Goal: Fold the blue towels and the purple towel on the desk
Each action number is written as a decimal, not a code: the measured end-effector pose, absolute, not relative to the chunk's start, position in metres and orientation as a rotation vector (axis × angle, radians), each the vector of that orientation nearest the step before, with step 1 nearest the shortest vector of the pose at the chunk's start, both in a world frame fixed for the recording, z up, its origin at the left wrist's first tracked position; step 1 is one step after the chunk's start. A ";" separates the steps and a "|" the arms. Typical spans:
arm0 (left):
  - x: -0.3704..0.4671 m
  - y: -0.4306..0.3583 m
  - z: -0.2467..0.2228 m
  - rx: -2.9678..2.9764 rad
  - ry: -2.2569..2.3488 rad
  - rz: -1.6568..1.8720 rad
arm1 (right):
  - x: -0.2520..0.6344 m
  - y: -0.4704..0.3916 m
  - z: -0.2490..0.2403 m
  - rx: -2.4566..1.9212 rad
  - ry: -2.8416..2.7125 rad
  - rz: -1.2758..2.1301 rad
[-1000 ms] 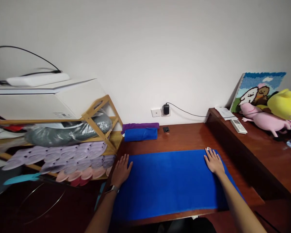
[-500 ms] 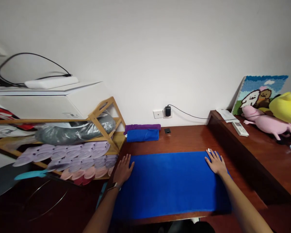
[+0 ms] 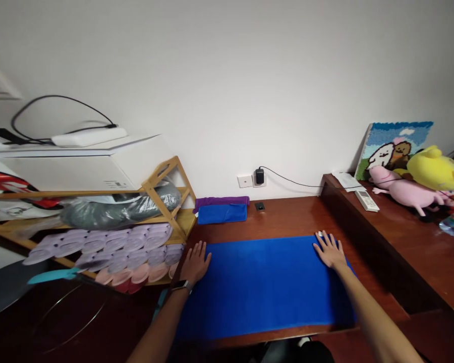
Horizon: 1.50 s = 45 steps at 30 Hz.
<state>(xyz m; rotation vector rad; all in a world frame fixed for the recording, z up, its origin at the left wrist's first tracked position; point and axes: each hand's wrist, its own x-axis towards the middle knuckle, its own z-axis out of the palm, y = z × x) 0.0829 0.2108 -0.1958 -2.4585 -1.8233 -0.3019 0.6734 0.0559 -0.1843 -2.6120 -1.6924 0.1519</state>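
1. My left grip (image 3: 195, 263) lies palm down at the far left corner of the blue towel (image 3: 265, 287), fingers stretched out and thumb apart; it has hold of nothing.
2. My right grip (image 3: 330, 250) presses flat near the towel's far right corner, fingers fanned wide, grasping nothing; a small white tag (image 3: 320, 234) shows at its fingertips.
3. Between my two grips the towel lies spread out on the bench (image 3: 287, 217), running from them back toward me.
4. Beyond my left grip, a folded blue cloth (image 3: 222, 214) sits in front of a purple cloth (image 3: 236, 200).
5. Left of my left grip stands a wooden rack (image 3: 165, 212).
6. Right of my right grip, beyond its fingertips, a white remote (image 3: 366, 200) lies near a pink plush toy (image 3: 404, 190).
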 end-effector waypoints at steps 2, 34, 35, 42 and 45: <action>0.116 0.202 -0.190 -2.512 -1.679 -0.407 | 0.634 0.062 -0.177 -2.452 -1.738 -0.001; 0.075 0.201 -0.206 -2.419 -1.868 -0.319 | 0.703 0.036 -0.202 -2.627 -1.612 0.197; 0.076 0.201 -0.206 -2.418 -1.869 -0.328 | 0.704 0.036 -0.203 -2.625 -1.609 0.188; 0.078 0.202 -0.208 -2.400 -1.894 -0.342 | 0.708 0.039 -0.213 -2.631 -1.611 0.164; 0.077 0.203 -0.209 -2.399 -1.908 -0.338 | 0.710 0.039 -0.214 -2.616 -1.613 0.153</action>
